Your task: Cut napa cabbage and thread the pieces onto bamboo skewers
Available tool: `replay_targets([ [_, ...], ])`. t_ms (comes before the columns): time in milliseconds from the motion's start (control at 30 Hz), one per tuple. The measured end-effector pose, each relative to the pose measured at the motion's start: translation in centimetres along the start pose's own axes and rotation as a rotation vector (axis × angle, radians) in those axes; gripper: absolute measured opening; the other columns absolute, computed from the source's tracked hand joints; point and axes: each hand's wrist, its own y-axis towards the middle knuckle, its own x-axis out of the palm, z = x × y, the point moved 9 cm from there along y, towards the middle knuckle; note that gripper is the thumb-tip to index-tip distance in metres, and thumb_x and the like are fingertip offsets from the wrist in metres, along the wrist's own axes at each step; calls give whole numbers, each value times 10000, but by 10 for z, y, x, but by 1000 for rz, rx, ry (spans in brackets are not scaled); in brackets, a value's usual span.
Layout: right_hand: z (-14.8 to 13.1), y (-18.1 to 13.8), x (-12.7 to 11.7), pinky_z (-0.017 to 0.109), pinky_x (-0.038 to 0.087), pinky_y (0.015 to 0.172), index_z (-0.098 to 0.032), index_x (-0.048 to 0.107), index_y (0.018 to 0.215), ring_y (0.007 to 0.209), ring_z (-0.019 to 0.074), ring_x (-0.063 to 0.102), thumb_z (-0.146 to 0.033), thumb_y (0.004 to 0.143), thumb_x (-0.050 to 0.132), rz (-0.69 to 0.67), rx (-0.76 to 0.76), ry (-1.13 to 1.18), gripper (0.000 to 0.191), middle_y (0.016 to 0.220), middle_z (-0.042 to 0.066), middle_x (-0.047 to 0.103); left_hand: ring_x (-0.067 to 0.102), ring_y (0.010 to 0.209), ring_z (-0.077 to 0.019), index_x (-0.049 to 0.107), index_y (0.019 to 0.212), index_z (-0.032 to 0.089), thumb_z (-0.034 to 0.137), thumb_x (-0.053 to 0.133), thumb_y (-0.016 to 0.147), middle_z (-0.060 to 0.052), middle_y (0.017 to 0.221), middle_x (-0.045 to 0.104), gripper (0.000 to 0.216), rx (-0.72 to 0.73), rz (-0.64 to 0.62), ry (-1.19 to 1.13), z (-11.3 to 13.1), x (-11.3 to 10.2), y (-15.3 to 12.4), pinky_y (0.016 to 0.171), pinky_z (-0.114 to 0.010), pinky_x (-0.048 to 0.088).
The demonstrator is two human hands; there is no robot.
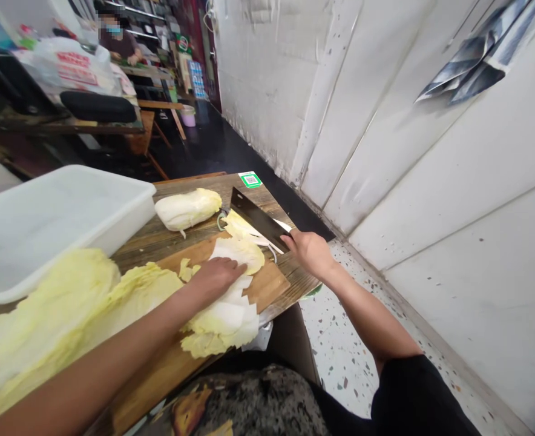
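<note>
My right hand [313, 251] is wrapped round the handle of a dark cleaver [257, 217], its blade raised over pale cabbage pieces [240, 227] at the far edge of the board. With curled fingers, my left hand [219, 275] presses on and holds a napa cabbage leaf [252, 254] on the wooden cutting board [272, 286]. Cut cabbage pieces [231, 321] lie fanned out on the near side of that hand. Large loose leaves [54, 303] spread to the left, partly hidden by my left forearm. Behind the board rests a trimmed napa cabbage [186, 209].
A deep white plastic tub [134, 212] stands on the left of the wooden table [295, 289]. A QR code card [250, 180] lies at the table's far corner. A wall [385, 151] rises to the right. Far back, a masked person [120, 42] is at another table.
</note>
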Motion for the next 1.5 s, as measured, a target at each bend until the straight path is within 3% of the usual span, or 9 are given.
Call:
replay_targets([
  [67, -13, -5, -7, 266, 416, 660, -174, 637, 1056, 878, 233, 701, -486, 1057, 266, 1, -54, 6, 485, 937, 113, 741, 653, 973, -266, 629, 1160, 160, 58, 448, 899, -123, 989, 711, 334, -17, -3, 29, -4, 2, -5, 876, -390, 467],
  [233, -49, -4, -7, 269, 418, 634, -156, 668, 1009, 831, 235, 704, -445, 1055, 317, -81, -253, -25, 457, 904, 115, 746, 673, 915, -313, 683, 889, 115, 74, 482, 884, -167, 908, 711, 205, -53, -47, 64, -10, 1, -17, 853, -433, 487],
  [400, -58, 7, -1, 275, 414, 640, -157, 691, 980, 846, 247, 703, -414, 1038, 396, -120, -310, -41, 395, 898, 125, 747, 685, 951, -306, 692, 915, 93, 28, 482, 851, -188, 964, 723, 229, -113, -70, 35, -9, 8, -17, 853, -401, 511],
  [567, -48, 7, -13, 264, 339, 587, -159, 678, 952, 799, 222, 694, -453, 1044, 374, -67, -296, -34, 433, 882, 107, 744, 673, 995, -285, 683, 987, 132, 57, 452, 867, -158, 976, 728, 271, -241, -15, -16, -25, -10, -21, 853, -375, 512],
  [833, -1, 0, -50, 269, 274, 580, -150, 641, 920, 705, 171, 650, -424, 1053, 383, 136, -27, 80, 400, 800, 81, 721, 731, 826, -295, 592, 1235, 83, 239, 410, 923, -150, 854, 755, 394, -495, 136, -168, -61, -57, -5, 712, -369, 536],
  [967, 10, -5, -39, 271, 280, 578, -157, 646, 933, 718, 175, 660, -417, 1052, 389, 117, 24, 90, 384, 811, 79, 727, 751, 821, -185, 434, 1399, 67, 297, 250, 989, -114, 973, 774, 505, -387, 170, -314, -56, -61, 17, 733, -277, 564],
  [1167, 17, -14, -17, 276, 305, 581, -153, 652, 971, 782, 200, 688, -423, 1061, 341, 30, 47, 15, 422, 855, 97, 740, 619, 1167, -237, 692, 1116, 210, 107, 495, 794, -76, 1223, 706, 391, -50, 25, -210, -33, -33, 17, 1034, -365, 453],
  [1333, 1, -14, -1, 267, 355, 590, -170, 656, 1011, 819, 219, 707, -459, 1054, 327, 0, -41, 12, 440, 883, 89, 749, 623, 1015, -277, 687, 946, 131, 126, 486, 882, -126, 971, 710, 211, 40, -53, -36, -22, -8, 13, 960, -424, 441],
  [1500, -27, -5, 11, 271, 430, 620, -171, 663, 1015, 820, 240, 720, -477, 1044, 325, -27, -134, 22, 457, 915, 104, 753, 645, 937, -240, 662, 952, 117, 121, 490, 932, -103, 961, 698, 173, 34, -132, 93, -21, 7, 11, 858, -400, 495],
])
